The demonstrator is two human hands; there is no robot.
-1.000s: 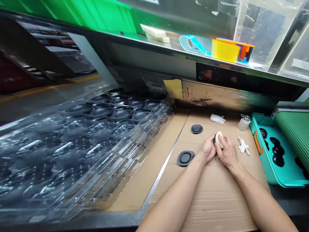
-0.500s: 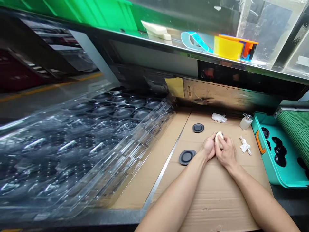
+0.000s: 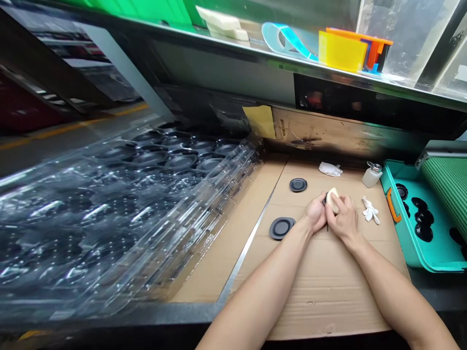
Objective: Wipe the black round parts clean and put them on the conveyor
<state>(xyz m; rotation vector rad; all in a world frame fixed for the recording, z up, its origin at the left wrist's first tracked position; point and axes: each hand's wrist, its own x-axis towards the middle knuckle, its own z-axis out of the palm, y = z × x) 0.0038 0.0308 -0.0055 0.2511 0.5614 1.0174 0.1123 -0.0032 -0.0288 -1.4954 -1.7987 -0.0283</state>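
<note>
My left hand (image 3: 315,212) is closed around a round black plastic part (image 3: 324,200), of which only the edge shows. Fingers of my right hand (image 3: 343,217) press a cream sponge (image 3: 332,198) against that part. Both hands meet above the cardboard (image 3: 310,287), and most of the part is hidden between them. To their left lie two loose black discs, an upper disc (image 3: 298,184) and a lower disc (image 3: 282,228) near my left forearm. A crumpled white cloth or glove (image 3: 370,210) lies to the right of my right hand.
Stacked clear plastic trays (image 3: 146,214) with black round parts fill the left side. A teal bin (image 3: 412,248) at right holds several black parts, beside a green conveyor belt (image 3: 447,187). A pump bottle (image 3: 372,175) and white wad (image 3: 330,169) stand behind. A shelf (image 3: 255,53) overhangs the back.
The view has tilted slightly, so the bench sits higher in the picture. The sponge has shifted a little on the black part, and more of the part's left edge shows.
</note>
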